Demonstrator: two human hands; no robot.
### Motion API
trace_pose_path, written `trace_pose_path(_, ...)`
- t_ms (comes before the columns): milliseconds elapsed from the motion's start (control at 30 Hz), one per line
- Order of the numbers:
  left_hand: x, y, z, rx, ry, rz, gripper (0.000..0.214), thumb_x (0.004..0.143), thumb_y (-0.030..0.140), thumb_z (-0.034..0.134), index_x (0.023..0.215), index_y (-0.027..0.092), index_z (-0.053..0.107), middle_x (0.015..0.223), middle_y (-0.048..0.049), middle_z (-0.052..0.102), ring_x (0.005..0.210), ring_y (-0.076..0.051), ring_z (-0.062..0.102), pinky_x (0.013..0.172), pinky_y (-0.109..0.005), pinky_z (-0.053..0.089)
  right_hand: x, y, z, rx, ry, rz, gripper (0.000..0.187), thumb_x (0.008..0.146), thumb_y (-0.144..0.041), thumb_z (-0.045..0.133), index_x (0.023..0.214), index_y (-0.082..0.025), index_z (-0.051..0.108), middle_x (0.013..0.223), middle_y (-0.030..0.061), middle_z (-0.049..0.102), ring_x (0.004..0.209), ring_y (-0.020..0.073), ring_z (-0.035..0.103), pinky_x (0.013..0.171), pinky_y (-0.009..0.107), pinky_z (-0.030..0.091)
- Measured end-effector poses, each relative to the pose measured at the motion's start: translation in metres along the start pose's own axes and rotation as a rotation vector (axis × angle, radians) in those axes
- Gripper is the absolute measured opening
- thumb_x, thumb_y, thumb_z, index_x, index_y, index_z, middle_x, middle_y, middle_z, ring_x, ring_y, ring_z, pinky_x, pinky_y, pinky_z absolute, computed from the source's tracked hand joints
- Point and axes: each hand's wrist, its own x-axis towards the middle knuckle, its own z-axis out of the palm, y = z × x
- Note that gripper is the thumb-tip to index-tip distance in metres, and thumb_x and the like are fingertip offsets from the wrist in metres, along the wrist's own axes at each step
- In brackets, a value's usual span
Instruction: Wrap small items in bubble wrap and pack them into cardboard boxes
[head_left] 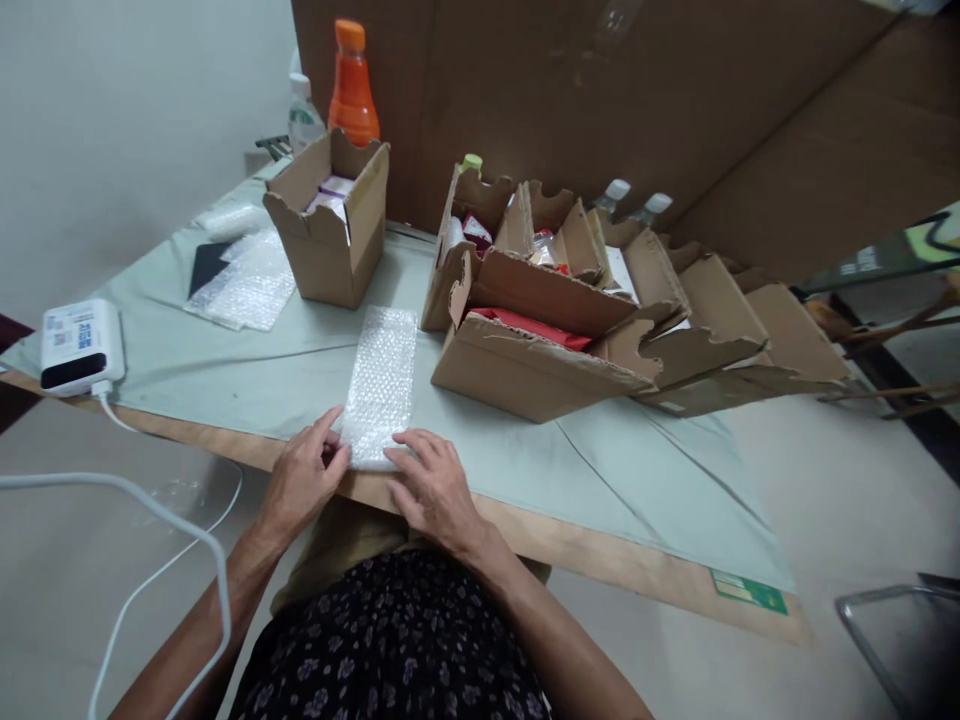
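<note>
A strip of bubble wrap (382,375) lies lengthwise on the pale green table cover (247,350), its near end at the table's front edge. My left hand (304,478) and my right hand (433,488) grip that near end from either side, fingers curled onto it. What may lie under or inside the near end is hidden by my fingers.
An open carton (330,225) stands behind the strip, with more bubble wrap (247,280) left of it. Several open cartons (540,340) with red items crowd the right. An orange bottle (352,85) stands at the back; a white device (79,345) with cable sits far left.
</note>
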Motion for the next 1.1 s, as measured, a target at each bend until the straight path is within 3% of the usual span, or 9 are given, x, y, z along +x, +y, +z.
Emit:
trace_pose_path(133, -0.002, 0.001, -0.002, 0.067, 0.038, 0.061, 0.046, 0.09, 0.029, 0.055, 0.135, 0.018, 0.058, 0.083, -0.0031, 0.069, 0.077, -0.021, 0.064, 0.078, -0.037, 0.055, 0.007, 0.004, 0.012, -0.085, -0.119, -0.035, 0.03, 0.096, -0.021, 0.06, 0.126, -0.022, 0.065, 0.137, 0.012, 0.064, 0.135, 0.0278, 0.05, 0.103, 0.046, 0.044)
trace_pose_path(233, -0.008, 0.005, -0.012, 0.085, 0.072, 0.21, 0.043, 0.092, 0.029, 0.057, 0.133, 0.019, 0.059, 0.114, -0.0117, 0.068, 0.104, -0.027, 0.064, 0.094, -0.043, 0.053, 0.015, 0.007, 0.014, -0.071, -0.112, -0.018, 0.024, 0.101, -0.018, 0.053, 0.12, -0.021, 0.068, 0.128, 0.0109, 0.071, 0.127, 0.0248, 0.058, 0.1, 0.043, 0.044)
trace_pose_path(333, -0.015, 0.01, -0.023, 0.056, -0.005, 0.367, 0.046, 0.091, 0.026, 0.058, 0.137, 0.021, 0.056, 0.138, -0.014, 0.06, 0.128, -0.031, 0.055, 0.108, -0.05, 0.045, 0.021, 0.007, 0.009, 0.01, -0.139, 0.019, 0.024, 0.102, -0.017, 0.053, 0.119, -0.021, 0.069, 0.121, 0.0085, 0.075, 0.114, 0.0218, 0.065, 0.097, 0.039, 0.046)
trace_pose_path(467, -0.015, 0.009, -0.023, -0.006, -0.059, 0.278, 0.036, 0.094, 0.024, 0.053, 0.129, 0.023, 0.063, 0.103, -0.0064, 0.074, 0.1, -0.024, 0.067, 0.091, -0.04, 0.053, 0.026, 0.007, 0.002, 0.133, -0.153, 0.143, 0.025, 0.101, -0.019, 0.055, 0.121, -0.024, 0.069, 0.116, 0.0041, 0.077, 0.108, 0.0197, 0.067, 0.097, 0.037, 0.047)
trace_pose_path(567, -0.005, 0.003, -0.013, -0.031, -0.017, 0.144, 0.033, 0.094, 0.03, 0.054, 0.123, 0.02, 0.067, 0.092, -0.005, 0.074, 0.083, -0.021, 0.067, 0.08, -0.035, 0.054, 0.025, 0.008, -0.003, 0.092, -0.01, 0.201, 0.028, 0.099, -0.019, 0.056, 0.124, -0.021, 0.067, 0.122, 0.0083, 0.073, 0.112, 0.0223, 0.064, 0.099, 0.039, 0.047)
trace_pose_path(700, 0.01, -0.003, -0.002, 0.031, 0.017, 0.081, 0.036, 0.091, 0.033, 0.057, 0.122, 0.02, 0.068, 0.082, -0.0028, 0.071, 0.076, -0.021, 0.065, 0.077, -0.035, 0.054, 0.022, 0.01, -0.004, -0.046, 0.027, 0.077, 0.031, 0.095, -0.021, 0.06, 0.126, -0.021, 0.066, 0.132, 0.012, 0.066, 0.125, 0.0273, 0.055, 0.102, 0.044, 0.043)
trace_pose_path(800, 0.014, -0.004, -0.001, 0.068, 0.038, 0.105, 0.033, 0.091, 0.032, 0.057, 0.12, 0.02, 0.068, 0.086, -0.0045, 0.07, 0.081, -0.022, 0.066, 0.081, -0.037, 0.054, 0.024, 0.013, 0.002, -0.076, -0.098, -0.029, 0.033, 0.094, -0.021, 0.063, 0.126, -0.023, 0.066, 0.138, 0.0107, 0.064, 0.135, 0.0289, 0.049, 0.106, 0.047, 0.04)
trace_pose_path(967, -0.002, 0.0, -0.01, 0.033, 0.078, 0.259, 0.031, 0.096, 0.034, 0.057, 0.122, 0.019, 0.066, 0.119, -0.0121, 0.068, 0.111, -0.027, 0.063, 0.097, -0.043, 0.051, 0.033, 0.017, 0.005, 0.021, -0.147, 0.012, 0.029, 0.098, -0.017, 0.059, 0.124, -0.022, 0.068, 0.122, 0.0072, 0.074, 0.129, 0.0246, 0.055, 0.107, 0.044, 0.039)
trace_pose_path(1100, -0.012, 0.002, -0.015, -0.018, 0.018, 0.278, 0.029, 0.096, 0.027, 0.056, 0.123, 0.021, 0.065, 0.105, -0.0071, 0.073, 0.099, -0.024, 0.066, 0.089, -0.039, 0.053, 0.037, 0.014, -0.002, 0.133, -0.23, 0.079, 0.03, 0.098, -0.021, 0.061, 0.127, -0.024, 0.067, 0.116, 0.0046, 0.076, 0.112, 0.0202, 0.063, 0.104, 0.039, 0.043)
